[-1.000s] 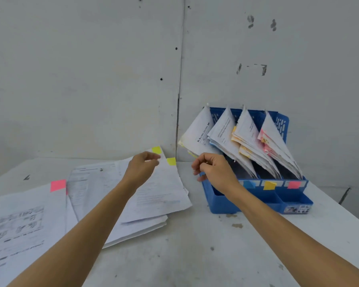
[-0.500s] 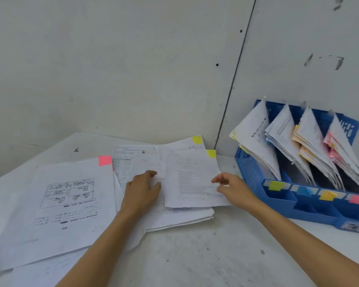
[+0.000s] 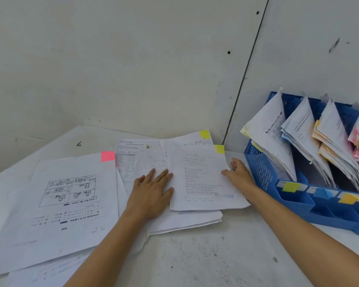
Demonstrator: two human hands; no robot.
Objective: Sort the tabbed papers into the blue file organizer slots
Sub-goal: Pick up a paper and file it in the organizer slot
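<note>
A loose pile of printed papers lies on the white table. The top sheet (image 3: 203, 179) carries a yellow tab (image 3: 219, 149); a second yellow tab (image 3: 204, 134) shows behind it. Further left lies a sheet with drawings (image 3: 66, 195) and a pink tab (image 3: 107, 156). My left hand (image 3: 151, 193) rests flat on the pile, fingers straight, beside the top sheet's left edge. My right hand (image 3: 239, 172) touches that sheet's right edge with its thumb on the paper. The blue file organizer (image 3: 298, 195) stands at the right, its slots stuffed with papers.
Coloured labels mark the organizer's front: yellow-green (image 3: 291, 186), blue (image 3: 322, 192), orange (image 3: 349, 198). A grey wall with a vertical seam (image 3: 245, 79) rises just behind the table. Bare scuffed tabletop (image 3: 205, 257) lies in front of the pile.
The view swung left toward the pile. My left hand came down from the yellow tabs to lie flat on the papers. My right hand left the organizer and reached the top sheet's right edge.
</note>
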